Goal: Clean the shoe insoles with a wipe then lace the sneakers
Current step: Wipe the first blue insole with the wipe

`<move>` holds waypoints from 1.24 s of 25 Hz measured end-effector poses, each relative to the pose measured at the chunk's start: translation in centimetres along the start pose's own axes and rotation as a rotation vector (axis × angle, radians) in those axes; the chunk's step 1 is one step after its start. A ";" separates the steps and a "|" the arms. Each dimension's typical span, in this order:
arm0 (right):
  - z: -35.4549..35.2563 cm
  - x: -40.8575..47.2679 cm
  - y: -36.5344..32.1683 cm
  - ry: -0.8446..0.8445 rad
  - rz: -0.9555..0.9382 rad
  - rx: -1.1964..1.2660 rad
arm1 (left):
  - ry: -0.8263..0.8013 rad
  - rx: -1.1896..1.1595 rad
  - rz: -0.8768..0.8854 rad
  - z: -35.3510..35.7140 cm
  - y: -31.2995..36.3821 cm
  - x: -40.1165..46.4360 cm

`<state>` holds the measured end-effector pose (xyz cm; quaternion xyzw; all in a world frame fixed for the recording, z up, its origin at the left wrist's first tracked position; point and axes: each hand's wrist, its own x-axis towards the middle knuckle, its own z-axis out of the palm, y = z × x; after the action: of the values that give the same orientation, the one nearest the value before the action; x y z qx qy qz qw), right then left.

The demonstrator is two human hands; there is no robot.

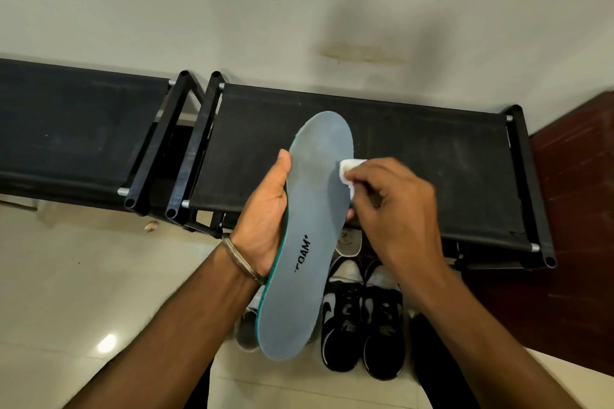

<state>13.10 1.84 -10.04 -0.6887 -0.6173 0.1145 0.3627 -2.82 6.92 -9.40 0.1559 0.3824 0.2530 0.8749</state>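
1 grey-blue insole with a green edge is in view, held up in the air over the floor, its printed side facing the camera and its toe end pointing away toward the wall. 1 white wipe is pressed against the insole's right edge, just above its middle. 2 black-and-white sneakers stand side by side on the pale tiled floor directly below the right forearm, toes pointing away, touching each other along their inner sides. A grey shoe shows partly behind the insole's heel end; how many lie there cannot be told. Another white shoe peeks out just beyond the sneakers under the rack.

2 black shoe racks with fabric tops stand against the wall, side by side and nearly touching.

The left hand grasps the insole from its left side, palm turned up and toward the insole, thumb stretched along the left edge, fingers wrapped behind it out of sight. 1 thin metal bangle circles that wrist. The right hand comes in from the right, knuckles up, fingers curled and pinching the folded wipe against the insole surface.
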 end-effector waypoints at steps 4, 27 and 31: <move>1.4 -2.2 -2.8 -0.234 -0.223 -0.001 | 0.002 -0.049 -0.016 -0.8 0.8 0.2; 0.7 -0.2 -0.1 0.094 -0.001 0.086 | -0.018 -0.006 -0.052 1.4 -0.8 -0.5; 1.3 -1.2 -1.5 -0.013 -0.131 0.142 | -0.058 -0.074 -0.059 1.2 -0.6 -0.4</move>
<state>10.92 1.11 -10.38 -0.6187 -0.6536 0.1383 0.4134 -1.92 6.10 -8.64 0.1194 0.3515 0.2364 0.8979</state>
